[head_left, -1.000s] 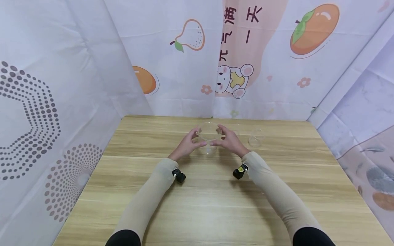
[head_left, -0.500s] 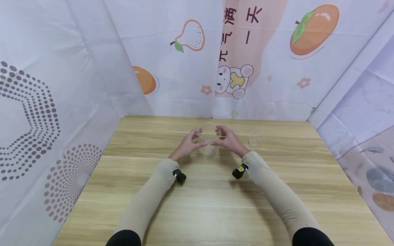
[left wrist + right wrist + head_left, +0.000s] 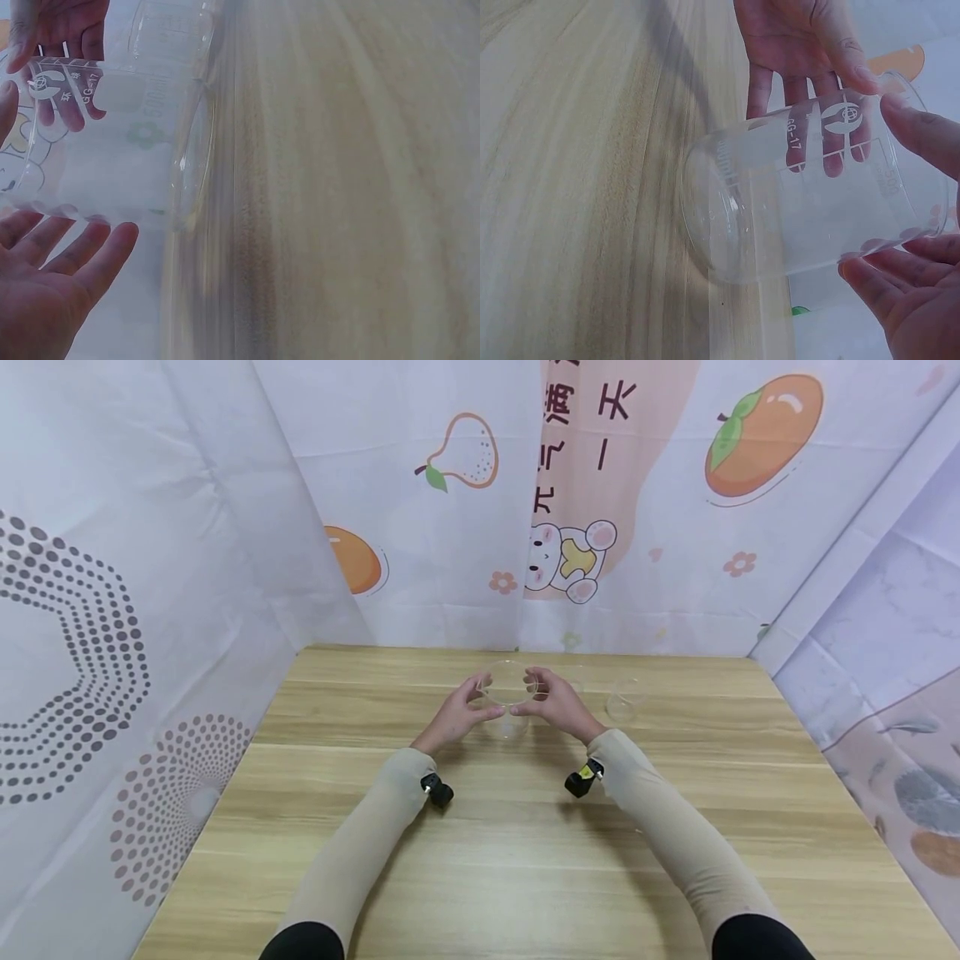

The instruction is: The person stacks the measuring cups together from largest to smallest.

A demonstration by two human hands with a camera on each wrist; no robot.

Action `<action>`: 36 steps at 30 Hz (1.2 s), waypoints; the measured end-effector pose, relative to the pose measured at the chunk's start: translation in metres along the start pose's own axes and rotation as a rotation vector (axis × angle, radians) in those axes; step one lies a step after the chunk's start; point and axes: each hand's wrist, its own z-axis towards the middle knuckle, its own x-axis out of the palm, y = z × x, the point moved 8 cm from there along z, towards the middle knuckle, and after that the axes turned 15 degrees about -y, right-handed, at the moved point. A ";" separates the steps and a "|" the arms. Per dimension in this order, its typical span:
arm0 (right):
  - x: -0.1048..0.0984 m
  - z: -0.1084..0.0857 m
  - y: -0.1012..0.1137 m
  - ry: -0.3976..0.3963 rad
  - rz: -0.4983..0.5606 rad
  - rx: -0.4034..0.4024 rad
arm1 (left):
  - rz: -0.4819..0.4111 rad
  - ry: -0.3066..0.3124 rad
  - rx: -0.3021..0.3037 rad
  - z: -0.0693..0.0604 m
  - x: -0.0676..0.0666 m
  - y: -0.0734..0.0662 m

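A clear glass beaker (image 3: 508, 683) with white print is gripped from both sides near its rim. The left hand (image 3: 457, 712) is on its left side and the right hand (image 3: 559, 703) on its right, thumbs towards each other at the front. In the left wrist view the left hand (image 3: 52, 285) is at the lower left, fingertips against the glass (image 3: 112, 142). The right wrist view shows the right hand (image 3: 922, 285) with its fingers against the beaker (image 3: 795, 195). The beaker is upright; whether its base touches the table cannot be told.
On the wooden table (image 3: 480, 860), right of the hands, stands a clear glass vessel (image 3: 622, 703). Another faint glass (image 3: 576, 678) is just behind the right hand. A printed curtain (image 3: 450, 552) hangs along the table's back edge.
The head view has shifted very slightly. Both hands keep their grip on the beaker, with almost no movement.
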 end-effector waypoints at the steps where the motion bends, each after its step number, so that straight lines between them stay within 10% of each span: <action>1: 0.000 0.000 0.000 0.000 0.001 -0.001 | 0.000 0.000 -0.001 0.000 0.000 0.000; 36: -0.027 -0.030 0.030 -0.011 0.086 -0.049 | -0.076 0.004 0.060 -0.019 -0.006 -0.037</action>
